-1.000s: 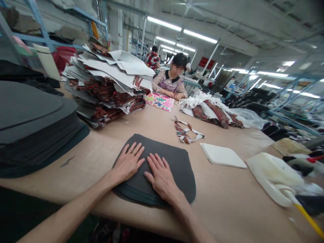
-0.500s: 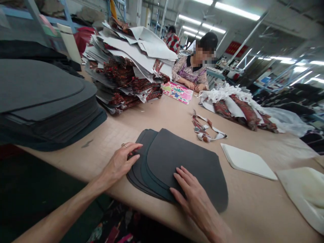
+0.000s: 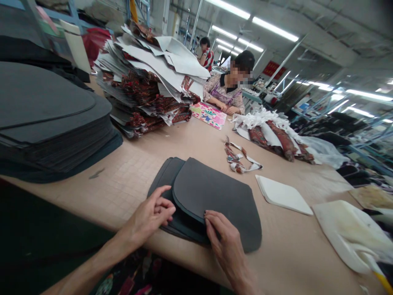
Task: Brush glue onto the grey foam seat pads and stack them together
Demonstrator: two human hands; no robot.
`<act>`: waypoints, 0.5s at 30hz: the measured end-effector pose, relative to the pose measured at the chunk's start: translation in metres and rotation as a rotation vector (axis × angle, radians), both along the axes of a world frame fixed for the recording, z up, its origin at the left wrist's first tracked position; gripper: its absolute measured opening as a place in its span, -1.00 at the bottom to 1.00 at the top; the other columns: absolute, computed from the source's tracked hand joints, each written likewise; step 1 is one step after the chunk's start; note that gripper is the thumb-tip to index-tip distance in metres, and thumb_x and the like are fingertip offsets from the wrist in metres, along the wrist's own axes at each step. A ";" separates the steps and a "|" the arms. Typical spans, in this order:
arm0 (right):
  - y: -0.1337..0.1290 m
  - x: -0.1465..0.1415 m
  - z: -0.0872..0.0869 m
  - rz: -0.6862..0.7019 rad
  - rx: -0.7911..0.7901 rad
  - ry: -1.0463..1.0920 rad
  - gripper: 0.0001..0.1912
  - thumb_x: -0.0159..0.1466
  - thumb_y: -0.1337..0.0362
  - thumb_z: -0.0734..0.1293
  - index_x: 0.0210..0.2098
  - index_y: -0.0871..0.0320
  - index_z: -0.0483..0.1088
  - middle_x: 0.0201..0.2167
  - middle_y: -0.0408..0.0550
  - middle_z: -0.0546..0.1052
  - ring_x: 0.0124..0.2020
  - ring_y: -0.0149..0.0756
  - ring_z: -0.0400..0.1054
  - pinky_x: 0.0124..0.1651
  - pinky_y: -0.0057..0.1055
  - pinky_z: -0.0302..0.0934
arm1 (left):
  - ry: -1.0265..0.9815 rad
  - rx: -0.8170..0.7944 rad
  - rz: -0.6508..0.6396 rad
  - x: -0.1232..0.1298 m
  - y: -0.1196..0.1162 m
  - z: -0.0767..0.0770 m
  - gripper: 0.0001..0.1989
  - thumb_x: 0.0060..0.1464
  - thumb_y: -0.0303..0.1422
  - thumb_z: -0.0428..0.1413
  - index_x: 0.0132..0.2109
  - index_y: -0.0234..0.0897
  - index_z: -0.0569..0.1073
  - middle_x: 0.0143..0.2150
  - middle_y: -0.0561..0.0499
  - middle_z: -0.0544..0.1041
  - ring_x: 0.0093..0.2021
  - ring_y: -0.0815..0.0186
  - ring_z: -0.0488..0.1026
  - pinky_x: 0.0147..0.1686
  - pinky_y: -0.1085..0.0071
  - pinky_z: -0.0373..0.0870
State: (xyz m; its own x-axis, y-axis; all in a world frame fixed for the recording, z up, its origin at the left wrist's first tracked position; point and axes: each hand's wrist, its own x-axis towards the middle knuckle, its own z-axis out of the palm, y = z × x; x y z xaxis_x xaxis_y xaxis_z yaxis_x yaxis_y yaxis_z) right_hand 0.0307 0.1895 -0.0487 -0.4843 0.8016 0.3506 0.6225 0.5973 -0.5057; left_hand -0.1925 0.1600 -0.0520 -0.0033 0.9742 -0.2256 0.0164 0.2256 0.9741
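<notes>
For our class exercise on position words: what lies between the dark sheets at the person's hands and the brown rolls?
Between the dark sheets and the rolls, patterned strips lie on the table, in the head view.

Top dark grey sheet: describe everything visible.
The top sheet is dark grey, matte and smooth, foam-like by its look, with curved sides. It lies on similar dark sheets on the table, offset right so they show at its left. Its near-left edge is raised off them; the right hand is at that edge, apparently pinching it. The left hand is close to its left edge, contact unclear. Single layer or more: hard to tell.
</notes>
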 end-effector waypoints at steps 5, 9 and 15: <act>-0.009 0.004 -0.006 -0.014 0.146 0.062 -0.78 0.25 0.43 0.13 -0.27 0.17 0.39 -0.27 0.02 0.51 -0.22 -0.34 0.41 -0.16 -0.44 0.34 | -0.453 -0.125 0.101 0.029 0.002 0.003 0.08 -0.23 -0.13 0.24 0.22 -0.21 -0.33 -0.18 -0.08 0.44 -0.28 0.22 0.48 -0.26 0.25 0.43; -0.015 0.005 -0.009 -0.007 0.113 0.060 -0.79 0.25 0.41 0.14 -0.29 0.13 0.39 -0.26 -0.01 0.51 -0.18 -0.32 0.40 -0.13 -0.40 0.32 | -0.407 -0.018 0.141 0.042 0.009 -0.004 0.04 -0.23 -0.21 0.23 0.23 -0.28 -0.28 -0.47 0.14 0.44 -0.45 0.32 0.45 -0.34 0.35 0.39; -0.015 -0.005 0.006 -0.065 0.015 0.094 -0.61 0.21 0.26 0.26 0.04 0.14 0.24 -0.04 0.04 0.41 0.00 -0.24 0.29 0.02 -0.33 0.24 | -0.308 0.085 0.065 0.049 0.005 -0.008 -0.52 -0.18 -0.28 0.20 -0.09 -0.29 0.25 -0.50 0.11 0.45 -0.46 0.34 0.42 -0.39 0.46 0.31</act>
